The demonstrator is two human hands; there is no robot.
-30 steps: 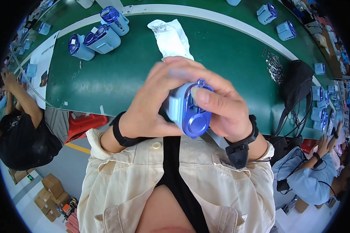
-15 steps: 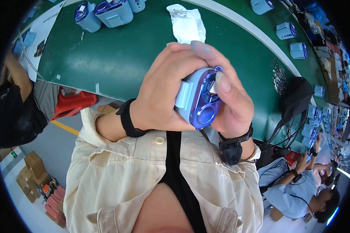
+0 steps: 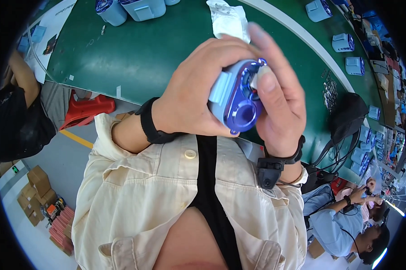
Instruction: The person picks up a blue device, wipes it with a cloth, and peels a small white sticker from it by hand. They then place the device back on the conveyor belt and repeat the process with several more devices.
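A light-blue plastic device (image 3: pixel 238 107) with a rounded, glossy blue-violet front is held tilted above the green table. Its front has two round openings and a small loop at the top end. My left hand (image 3: pixel 191 85) wraps round its back and left side. On the right side, my right hand (image 3: pixel 281 101) rests against it, with the thumb over a small white piece (image 3: pixel 254 82) at the upper opening. The right hand's upper fingers stretch past the top and are blurred. What lies behind the thumb is hidden.
A crumpled white pouch (image 3: pixel 227 20) lies beyond my hands on the green table (image 3: pixel 135 54). Similar light-blue devices (image 3: pixel 144 10) stand at the far left and along the right. Small metal parts (image 3: pixel 330 92) and a black bag (image 3: pixel 349 112) lie to the right. Other people sit at both sides.
Both hands and the device have shifted slightly up and right in view, as the table has shifted too. The right hand's upper fingers have lifted and straightened; its thumb stays by the upper opening.
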